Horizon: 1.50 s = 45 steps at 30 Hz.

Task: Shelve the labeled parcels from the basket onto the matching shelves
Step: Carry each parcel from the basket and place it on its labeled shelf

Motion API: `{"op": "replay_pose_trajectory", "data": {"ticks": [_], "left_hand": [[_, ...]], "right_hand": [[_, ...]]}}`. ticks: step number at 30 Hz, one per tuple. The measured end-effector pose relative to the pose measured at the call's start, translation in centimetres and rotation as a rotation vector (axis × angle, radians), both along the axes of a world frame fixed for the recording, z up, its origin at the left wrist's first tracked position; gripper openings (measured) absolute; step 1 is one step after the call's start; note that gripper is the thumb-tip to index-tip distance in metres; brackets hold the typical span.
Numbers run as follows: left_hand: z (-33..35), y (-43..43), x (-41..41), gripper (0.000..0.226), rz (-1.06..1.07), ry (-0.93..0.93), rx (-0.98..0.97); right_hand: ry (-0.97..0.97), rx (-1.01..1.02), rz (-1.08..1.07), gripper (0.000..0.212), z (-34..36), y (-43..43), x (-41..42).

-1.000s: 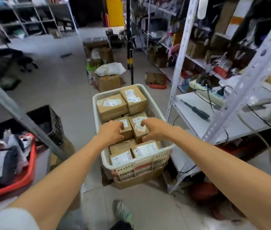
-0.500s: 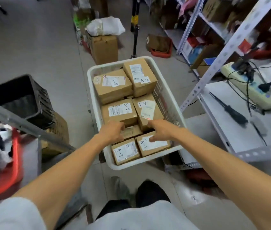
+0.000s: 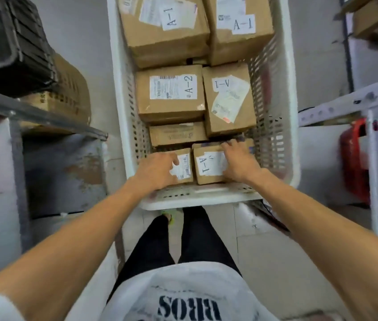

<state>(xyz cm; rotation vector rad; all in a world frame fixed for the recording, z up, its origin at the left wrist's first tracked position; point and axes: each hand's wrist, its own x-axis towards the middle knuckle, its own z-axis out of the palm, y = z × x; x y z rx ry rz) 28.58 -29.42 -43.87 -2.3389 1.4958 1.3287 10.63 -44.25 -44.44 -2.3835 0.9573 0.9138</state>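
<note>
At the basket's point(image 3: 285, 112) near end, the left hand point(image 3: 157, 169) curls its fingers over a small parcel point(image 3: 184, 166). The right hand point(image 3: 241, 162) hooks its fingers round the far edge of the A-1 parcel point(image 3: 208, 167) beside it. This looks like pickup. Next comes a clean lift past the neighbours, then reading each label.

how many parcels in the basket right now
7 in the basket: far-left parcel, far-right parcel, A-2 parcel, middle-right parcel, small parcel sunk lower, near-left parcel under the left hand, near-right parcel under the right hand. More may hide underneath.
</note>
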Motion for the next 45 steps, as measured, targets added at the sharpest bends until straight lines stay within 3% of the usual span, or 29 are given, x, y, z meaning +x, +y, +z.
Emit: {"op": "replay_pose_trajectory", "data": {"ticks": [4,7,9,16,29,34,39,42,45], "left_hand": [[-2.3,-3.0,-0.7,0.043,0.064,0.047,0.017],[-3.4,-4.7,-1.1,0.043,0.111,0.066,0.001],[-3.9,-5.2,-1.3,0.043,0.152,0.074,-0.007],[-3.8,-5.2,-1.4,0.039,0.199,0.117,-0.003],[1.8,-4.5,1.9,0.035,0.179,0.069,-0.084],[6.1,-4.4,3.6,0.037,0.069,0.034,-0.197],[11.1,-3.8,4.0,0.042,-0.021,0.012,-0.356],[14.2,-3.8,4.2,0.043,-0.1,-0.01,-0.405],[17.4,-3.9,4.2,0.042,-0.139,-0.069,-0.484]], "right_hand": [[0.042,0.028,0.008,0.096,-3.8,-2.3,-1.2],[0.113,0.007,0.135,0.112,-5.6,-3.4,-1.3],[0.119,0.006,0.202,0.109,-5.9,-4.1,-0.4],[0.176,0.297,0.077,0.091,-6.2,-5.5,1.9],[0.046,0.092,0.221,0.107,0.8,-4.6,1.0],[-0.183,0.066,-0.158,0.099,5.9,-3.5,-0.8],[-0.713,0.211,-0.835,0.092,10.8,0.4,-1.8],[-0.909,0.197,-1.01,0.086,13.9,2.8,-1.6],[-1.054,0.19,-1.054,0.075,16.8,4.1,-1.8]]}}
